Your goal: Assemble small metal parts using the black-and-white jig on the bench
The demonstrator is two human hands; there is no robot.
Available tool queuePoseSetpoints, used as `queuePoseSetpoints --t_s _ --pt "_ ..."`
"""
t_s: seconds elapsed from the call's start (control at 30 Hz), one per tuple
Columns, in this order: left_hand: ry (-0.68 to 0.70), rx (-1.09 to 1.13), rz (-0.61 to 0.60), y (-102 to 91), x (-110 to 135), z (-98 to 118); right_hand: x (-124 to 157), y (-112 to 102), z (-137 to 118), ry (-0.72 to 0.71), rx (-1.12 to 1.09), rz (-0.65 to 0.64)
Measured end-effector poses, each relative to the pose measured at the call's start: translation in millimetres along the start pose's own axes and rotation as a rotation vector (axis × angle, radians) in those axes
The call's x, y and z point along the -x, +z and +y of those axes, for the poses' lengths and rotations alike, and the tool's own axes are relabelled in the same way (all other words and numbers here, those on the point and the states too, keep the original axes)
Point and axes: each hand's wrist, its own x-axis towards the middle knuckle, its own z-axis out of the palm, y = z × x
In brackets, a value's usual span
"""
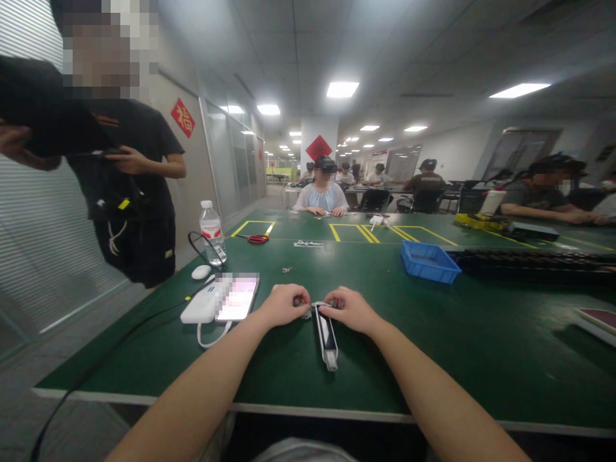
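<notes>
A slim white device with a glossy black face (326, 330) lies lengthwise in front of me, its clear-looking tip pointing toward my body. At its far end, my right hand (353, 309) has its fingers curled, with the thumb against the device's edge. Just left of that end, my left hand (287, 304) is closed in a pinch. A small greyish piece (307, 314) shows below the left fingertips; its kind is too small to tell. Both hands rest low over the green table (289, 378), close together.
To the left are a white power bank (199, 307), a phone (239, 298), a white mouse (201, 273) and a water bottle (212, 234). Red-handled scissors (257, 239) lie farther back. A blue bin (430, 262) stands right. One person stands left; another sits opposite.
</notes>
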Motion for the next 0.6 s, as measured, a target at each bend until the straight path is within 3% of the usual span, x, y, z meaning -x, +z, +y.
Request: queuePoseSetpoints --t_s 0.6 --pt "-0.008 0.026 -0.006 -1.5 1.4 3.7 1.3 -2.0 -2.3 0.012 -0.014 -0.005"
